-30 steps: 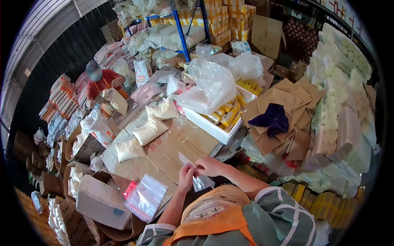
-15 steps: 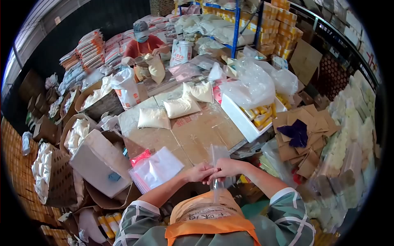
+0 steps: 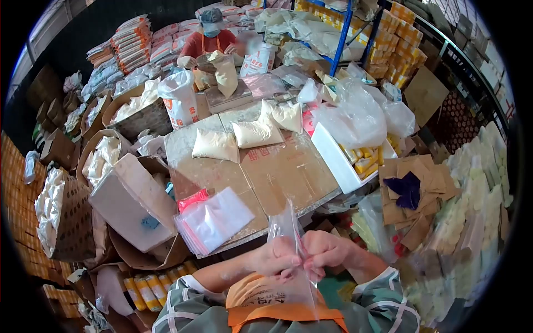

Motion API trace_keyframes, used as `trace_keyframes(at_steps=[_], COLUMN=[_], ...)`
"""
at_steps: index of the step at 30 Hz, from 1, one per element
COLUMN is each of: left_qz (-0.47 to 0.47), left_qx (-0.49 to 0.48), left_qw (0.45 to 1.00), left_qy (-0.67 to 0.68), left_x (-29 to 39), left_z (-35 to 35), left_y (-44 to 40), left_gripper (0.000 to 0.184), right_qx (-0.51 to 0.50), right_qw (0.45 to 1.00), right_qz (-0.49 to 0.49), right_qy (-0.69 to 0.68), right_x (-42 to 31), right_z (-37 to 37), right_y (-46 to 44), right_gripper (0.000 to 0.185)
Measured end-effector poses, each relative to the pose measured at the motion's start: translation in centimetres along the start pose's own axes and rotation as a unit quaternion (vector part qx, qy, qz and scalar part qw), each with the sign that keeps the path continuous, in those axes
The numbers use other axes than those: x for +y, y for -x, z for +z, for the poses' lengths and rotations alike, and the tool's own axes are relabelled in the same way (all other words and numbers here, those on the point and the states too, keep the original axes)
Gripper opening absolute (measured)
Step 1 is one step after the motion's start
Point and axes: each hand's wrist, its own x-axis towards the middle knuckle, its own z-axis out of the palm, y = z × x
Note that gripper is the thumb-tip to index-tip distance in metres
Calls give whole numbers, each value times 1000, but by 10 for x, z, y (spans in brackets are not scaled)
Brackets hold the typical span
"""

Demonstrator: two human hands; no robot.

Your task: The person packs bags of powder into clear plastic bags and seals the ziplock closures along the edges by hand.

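Note:
A clear plastic bag (image 3: 284, 223) is pinched between my two hands, close in front of my orange apron. My left hand (image 3: 276, 256) grips it from the left with curled fingers. On its other side my right hand (image 3: 325, 251) holds the bag the same way, the knuckles nearly touching. The bag's lower part hangs down over the apron. Beyond my hands lies a cardboard-covered table (image 3: 277, 177). A stack of flat clear bags (image 3: 219, 219) rests at its near left corner, left of my hands. Several filled cream-coloured bags (image 3: 258, 134) lie farther back on the cardboard.
A white foam box (image 3: 337, 161) of yellow packets stands right of the table. Cardboard pieces (image 3: 419, 188) with a purple cloth lie at right. An upended white box (image 3: 133, 202) and cartons of bags crowd the left. A person (image 3: 208, 41) works across the table.
My hands have come lower and nearer my body, and the bag now spreads wider above them. The view has shifted slightly.

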Motion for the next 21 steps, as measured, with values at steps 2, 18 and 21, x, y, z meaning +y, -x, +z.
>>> trace_keyframes(at_steps=[2, 18, 21], left_qz=[81, -33, -25], left_qx=[16, 621, 527], left_qw=[993, 640, 495], left_qy=[82, -452, -690], left_x=[5, -37, -17], left_z=[13, -37, -39], left_y=[-2, -1, -5], left_gripper=[53, 46, 57], right_qx=[43, 341, 318], right_qw=[997, 744, 713], right_qz=[-6, 115, 134], right_qy=[-62, 563, 610], right_x=[-3, 52, 61], right_z=[8, -35, -39], right_y=[2, -19, -29], right_gripper=[42, 25, 22])
